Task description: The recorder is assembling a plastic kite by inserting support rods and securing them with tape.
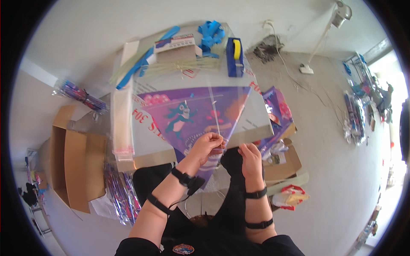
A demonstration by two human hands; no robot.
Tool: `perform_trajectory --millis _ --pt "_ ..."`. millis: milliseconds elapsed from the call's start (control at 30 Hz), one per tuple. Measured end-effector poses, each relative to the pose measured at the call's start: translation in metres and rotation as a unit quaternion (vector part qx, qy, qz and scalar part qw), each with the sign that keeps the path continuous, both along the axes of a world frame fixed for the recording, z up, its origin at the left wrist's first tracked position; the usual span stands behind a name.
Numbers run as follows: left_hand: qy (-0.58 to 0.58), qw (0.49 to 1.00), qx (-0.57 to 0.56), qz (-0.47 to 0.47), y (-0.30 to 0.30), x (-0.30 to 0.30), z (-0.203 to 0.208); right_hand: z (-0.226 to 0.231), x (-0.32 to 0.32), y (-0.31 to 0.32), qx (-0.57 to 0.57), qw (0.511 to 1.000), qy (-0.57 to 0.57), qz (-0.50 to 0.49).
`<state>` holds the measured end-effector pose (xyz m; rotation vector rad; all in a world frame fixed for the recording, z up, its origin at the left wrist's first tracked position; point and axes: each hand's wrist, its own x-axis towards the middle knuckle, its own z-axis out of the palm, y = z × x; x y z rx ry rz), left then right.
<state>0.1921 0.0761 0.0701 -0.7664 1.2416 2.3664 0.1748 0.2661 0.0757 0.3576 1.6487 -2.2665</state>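
Observation:
A purple triangular kite sheet (173,109) printed with a cartoon figure lies spread over the table, its point hanging past the near edge towards my lap. Along its middle runs a thin pale rod (214,104). My left hand (209,146) is closed in a pinch on the lower end of this rod, over the sheet. Just to the right, apart from the left, my right hand (250,158) has its thumb and fingers pressed together beside the sheet's right edge. Whatever may be between those fingertips is too small to make out.
At the table's back are a small carton (175,48), blue strips (211,34) and a blue tape dispenser (235,57). Long clear-wrapped strips (123,106) lie at the left. Open cardboard boxes stand left (77,164) and right (290,162). Wrapped bundles (121,192) lean by the table.

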Motion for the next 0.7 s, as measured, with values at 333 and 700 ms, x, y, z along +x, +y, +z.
perform_trajectory --millis 333,700 --pt "0.151 0.953 0.083 0.251 -0.103 -0.14 -0.036 0.011 0.0 -0.016 -0.033 0.999 0.034 0.007" --pt "0.119 0.938 0.035 0.324 -0.153 -0.266 -0.075 0.004 0.0 -0.024 -0.081 0.995 0.063 0.016"
